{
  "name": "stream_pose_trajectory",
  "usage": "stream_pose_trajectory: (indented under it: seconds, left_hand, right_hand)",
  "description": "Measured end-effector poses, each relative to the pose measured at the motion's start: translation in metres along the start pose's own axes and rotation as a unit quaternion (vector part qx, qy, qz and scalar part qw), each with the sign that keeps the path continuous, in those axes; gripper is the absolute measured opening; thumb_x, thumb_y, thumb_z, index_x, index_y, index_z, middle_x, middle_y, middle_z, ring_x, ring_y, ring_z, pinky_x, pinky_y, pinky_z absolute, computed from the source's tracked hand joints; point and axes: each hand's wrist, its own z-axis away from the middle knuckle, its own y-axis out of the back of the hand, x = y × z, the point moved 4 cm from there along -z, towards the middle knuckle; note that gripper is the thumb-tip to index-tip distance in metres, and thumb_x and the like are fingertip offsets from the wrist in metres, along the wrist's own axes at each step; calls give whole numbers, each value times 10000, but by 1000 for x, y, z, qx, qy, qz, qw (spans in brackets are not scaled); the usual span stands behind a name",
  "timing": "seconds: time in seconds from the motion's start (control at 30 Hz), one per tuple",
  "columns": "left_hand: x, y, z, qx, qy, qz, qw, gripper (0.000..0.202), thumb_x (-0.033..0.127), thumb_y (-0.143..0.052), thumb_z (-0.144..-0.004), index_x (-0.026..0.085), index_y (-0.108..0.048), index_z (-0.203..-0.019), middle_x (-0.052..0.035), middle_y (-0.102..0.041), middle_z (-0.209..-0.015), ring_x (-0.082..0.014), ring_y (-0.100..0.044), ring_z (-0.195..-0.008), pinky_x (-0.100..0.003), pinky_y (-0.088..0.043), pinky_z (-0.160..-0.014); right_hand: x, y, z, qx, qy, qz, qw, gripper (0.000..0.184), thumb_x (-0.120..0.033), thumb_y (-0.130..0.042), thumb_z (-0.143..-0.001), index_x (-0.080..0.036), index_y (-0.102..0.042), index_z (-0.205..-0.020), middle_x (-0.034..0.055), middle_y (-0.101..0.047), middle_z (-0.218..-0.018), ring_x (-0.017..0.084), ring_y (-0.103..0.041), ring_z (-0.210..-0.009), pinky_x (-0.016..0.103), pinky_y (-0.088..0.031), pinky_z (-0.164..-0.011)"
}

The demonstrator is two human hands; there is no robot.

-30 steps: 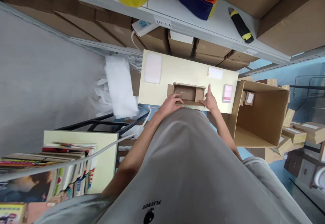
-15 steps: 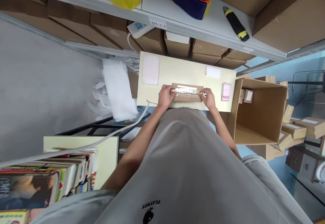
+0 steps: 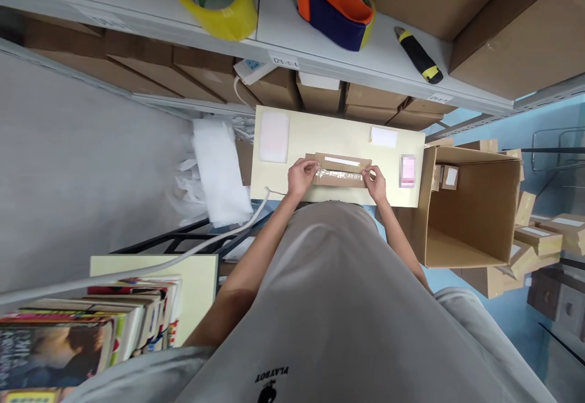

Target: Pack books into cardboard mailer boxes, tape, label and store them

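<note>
A flat brown cardboard box [image 3: 342,182] lies on the pale yellow tabletop [image 3: 329,125] in front of my body. Shiny clear tape [image 3: 338,174] runs along its near half, and a white strip [image 3: 342,161] shows on its raised far flap. My left hand [image 3: 300,178] grips the box's left end, fingers pinched at the flap's corner. At the right end, my right hand [image 3: 376,184] pinches the edge between thumb and fingers. The fingertips partly hide both ends of the box.
On the shelf above are a yellow tape roll [image 3: 219,0], an orange-blue tape dispenser [image 3: 336,10] and a utility knife [image 3: 419,54]. A large open carton [image 3: 470,214] stands right. White foam sheets [image 3: 222,171] lie left; a white cable [image 3: 201,241] passes books [image 3: 132,311].
The far flap now stands apart from the taped near part, with a gap between them. My hands stay at the box's two ends. The view has tilted slightly upward.
</note>
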Motion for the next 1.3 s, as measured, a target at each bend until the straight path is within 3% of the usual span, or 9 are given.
stream_pose_trajectory:
  seconds: [0.27,0.37,0.43,0.53,0.7,0.87,1.1,1.2,1.3]
  left_hand:
    - [8,2,-12,-3,-16,-18,1000,149,272,-726,-966,219,-829,-1060,-116,-821,-1275,-262,-817,-1096,-432,-668,-1091]
    - [20,9,-13,35,-37,-8,999,177,321,-675,-989,237,-812,-1063,-118,-814,-1266,-275,-802,-1152,-424,-684,-1049]
    - [40,12,-20,70,-66,20,995,218,318,-617,-1013,243,-809,-1084,-120,-813,-1287,-269,-797,-1167,-422,-680,-1045]
    - [95,13,-38,121,-141,76,980,232,338,-611,-1038,240,-810,-1105,-118,-818,-1260,-270,-785,-1212,-437,-670,-1055]
    - [214,32,-80,198,-244,143,938,169,289,-661,-1046,222,-813,-1078,-113,-823,-1225,-244,-790,-1166,-412,-656,-1073]
    - [279,66,-110,250,-280,172,911,221,101,-628,-966,212,-813,-1012,-104,-829,-1202,-234,-789,-1177,-383,-660,-1049]
    - [251,86,-101,255,-229,211,915,253,107,-582,-940,203,-801,-1024,-93,-826,-1140,-216,-796,-1066,-366,-668,-1005]
    - [222,84,-87,239,-186,252,919,196,168,-625,-946,199,-781,-1062,-100,-834,-1161,-211,-799,-1043,-370,-670,-996]
    - [194,76,-58,202,-162,284,923,190,270,-694,-968,203,-764,-1131,-94,-843,-1128,-204,-804,-1018,-365,-669,-983]
  right_hand:
    - [0,8,-12,-31,21,9,999,429,-677,-643,-991,-256,-646,-1077,128,-755,-1297,250,-746,-1188,491,-655,-1119]
    - [-14,18,-19,1,45,38,998,365,-591,-671,-1000,-257,-672,-1149,182,-712,-1443,311,-732,-1301,510,-694,-1026]
    - [-36,23,-30,26,101,84,991,306,-522,-663,-1023,-259,-685,-1177,185,-736,-1413,341,-707,-1384,553,-649,-1126]
    - [-95,28,-58,56,215,140,965,338,-477,-642,-1069,-242,-686,-1309,195,-742,-1440,348,-701,-1415,570,-565,-1248]
    - [-239,28,-113,79,373,231,895,496,-424,-571,-1144,-145,-577,-1554,258,-679,-1570,361,-626,-1511,556,-494,-1287]
    - [-341,8,-164,60,348,385,853,512,-273,-498,-1149,-37,-533,-1603,303,-667,-1575,389,-628,-1481,545,-456,-1284]
    - [-367,-7,-190,4,245,473,846,485,-151,-530,-1108,18,-548,-1563,334,-742,-1449,379,-720,-1364,509,-510,-1227]
    - [-348,-1,-179,9,247,386,889,476,-237,-545,-1127,-51,-541,-1565,294,-778,-1377,402,-758,-1287,551,-569,-1153]
    - [-308,2,-141,18,279,178,944,505,-524,-596,-1140,-156,-571,-1485,204,-804,-1271,369,-776,-1206,538,-609,-1103]
